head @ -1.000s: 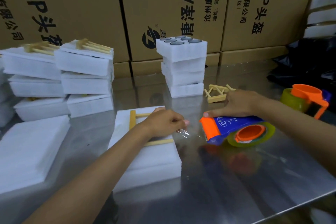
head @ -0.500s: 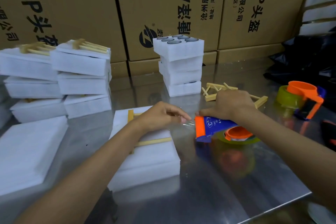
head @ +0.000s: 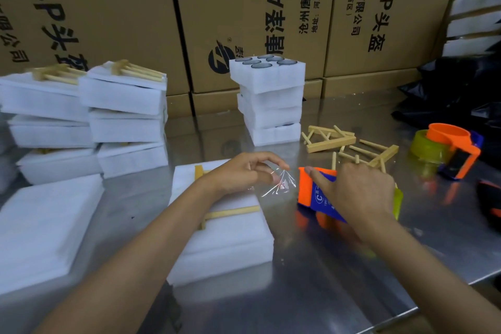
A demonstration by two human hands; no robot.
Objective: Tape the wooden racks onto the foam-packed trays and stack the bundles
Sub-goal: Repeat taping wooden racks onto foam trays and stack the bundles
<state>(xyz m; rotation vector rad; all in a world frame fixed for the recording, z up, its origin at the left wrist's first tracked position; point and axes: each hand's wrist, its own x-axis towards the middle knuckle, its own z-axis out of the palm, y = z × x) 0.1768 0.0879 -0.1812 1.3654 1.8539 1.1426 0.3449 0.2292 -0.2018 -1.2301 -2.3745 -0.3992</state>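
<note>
Head view: we note the steel surface [head: 311, 293], then a foam tray [head: 227, 236] with a wooden rack [head: 230, 213] lying on it; our right hand [head: 357, 195] grips the tape dispenser [head: 315, 192], our left hand [head: 244, 172] pinches the clear tape end [head: 279, 184] over the tray's far corner

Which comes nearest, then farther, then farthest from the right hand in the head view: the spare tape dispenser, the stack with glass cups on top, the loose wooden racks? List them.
From the right hand:
1. Loose wooden racks, just beyond its knuckles.
2. Spare tape dispenser, off to the right on the table.
3. Stack with glass cups on top, back and to the left, by the cartons.
</note>
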